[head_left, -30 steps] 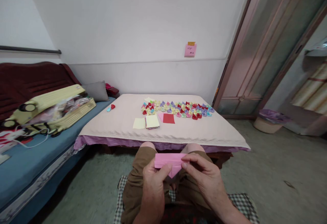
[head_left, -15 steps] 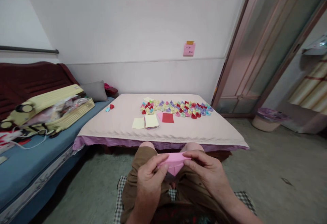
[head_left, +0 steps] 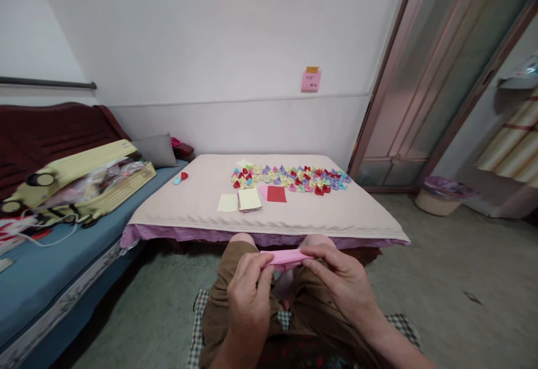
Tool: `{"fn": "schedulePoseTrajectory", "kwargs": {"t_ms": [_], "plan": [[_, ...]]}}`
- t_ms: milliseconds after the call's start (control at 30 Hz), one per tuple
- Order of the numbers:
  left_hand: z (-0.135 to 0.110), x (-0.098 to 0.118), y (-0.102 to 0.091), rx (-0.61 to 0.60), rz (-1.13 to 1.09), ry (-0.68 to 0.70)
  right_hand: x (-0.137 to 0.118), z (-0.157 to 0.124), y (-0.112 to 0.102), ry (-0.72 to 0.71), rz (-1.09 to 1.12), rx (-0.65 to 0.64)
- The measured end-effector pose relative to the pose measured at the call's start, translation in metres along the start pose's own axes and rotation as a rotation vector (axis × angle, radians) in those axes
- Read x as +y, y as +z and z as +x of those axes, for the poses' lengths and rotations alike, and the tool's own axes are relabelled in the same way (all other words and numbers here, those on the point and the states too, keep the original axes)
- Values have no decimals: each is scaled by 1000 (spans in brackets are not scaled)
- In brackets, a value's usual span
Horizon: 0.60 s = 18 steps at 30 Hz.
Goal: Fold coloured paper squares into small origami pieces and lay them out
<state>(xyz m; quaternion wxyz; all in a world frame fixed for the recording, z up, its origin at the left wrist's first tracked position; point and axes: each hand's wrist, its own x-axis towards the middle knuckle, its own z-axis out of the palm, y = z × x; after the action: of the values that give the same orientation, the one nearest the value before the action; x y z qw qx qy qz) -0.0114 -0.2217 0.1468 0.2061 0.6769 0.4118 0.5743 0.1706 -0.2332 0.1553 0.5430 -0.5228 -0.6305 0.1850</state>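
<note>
Between my two hands, above my lap, is a folded piece of pink paper (head_left: 286,257), now a narrow band. My left hand (head_left: 251,287) pinches its left end between thumb and fingers. At the right end, the thumb and fingers of my right hand (head_left: 342,282) grip the paper. On the table ahead lie a stack of pale yellow paper squares (head_left: 249,199), a single pale yellow sheet (head_left: 227,203) and a red square sheet (head_left: 276,194). Several small folded paper shapes (head_left: 290,178) in many colours stand in rows behind them.
The cloth-covered table (head_left: 193,201) stands beyond my knees. To the left, an open yellow suitcase (head_left: 96,173) rests on a blue bed (head_left: 42,268). A lined bin (head_left: 441,195) is on the floor at right. A pink note (head_left: 310,81) is taped to the wall.
The pointed lower flap of the pink paper, visible before, has tilted or folded out of view, leaving a narrow strip. My left hand has shifted slightly; my right hand keeps its grip.
</note>
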Motion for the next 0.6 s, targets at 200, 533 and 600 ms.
{"fn": "schedulePoseTrajectory", "kwargs": {"t_ms": [200, 533, 600], "plan": [[-2, 0, 3, 18, -18, -29, -1, 2, 1, -33, 28, -46], [2, 1, 1, -29, 140, 14, -1, 6, -3, -122, 96, -129], [5, 3, -2, -89, 148, 67, -3, 7, -4, -126, 100, -162]]}}
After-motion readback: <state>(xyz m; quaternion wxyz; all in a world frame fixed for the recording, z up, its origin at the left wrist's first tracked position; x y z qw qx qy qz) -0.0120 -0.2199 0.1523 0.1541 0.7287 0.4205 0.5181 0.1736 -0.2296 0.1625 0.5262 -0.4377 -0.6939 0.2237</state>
